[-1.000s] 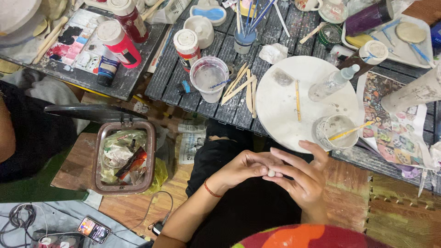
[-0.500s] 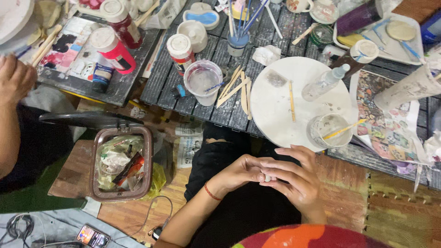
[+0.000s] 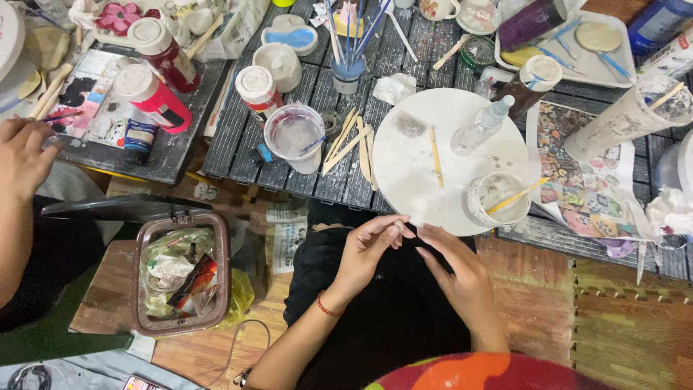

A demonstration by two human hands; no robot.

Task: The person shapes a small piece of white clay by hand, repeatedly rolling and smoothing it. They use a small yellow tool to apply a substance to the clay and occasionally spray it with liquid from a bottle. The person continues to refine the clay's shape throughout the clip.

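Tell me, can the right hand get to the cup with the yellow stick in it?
Probably yes. The right hand sits just below the cup on the white round board, with nothing standing between them; only the board's edge lies there.

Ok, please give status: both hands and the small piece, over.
Left hand pinches small pale piece at fingertips. Right hand open beside it, fingers near the piece. Both just below round white board. Nothing between them.

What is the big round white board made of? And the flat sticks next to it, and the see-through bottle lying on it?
The big round white board looks like matte plaster or painted wood, dull and smudged. The flat pale sticks look like bare wood, tan and unshiny. The small see-through bottle seems to be clear plastic, since light passes through it.
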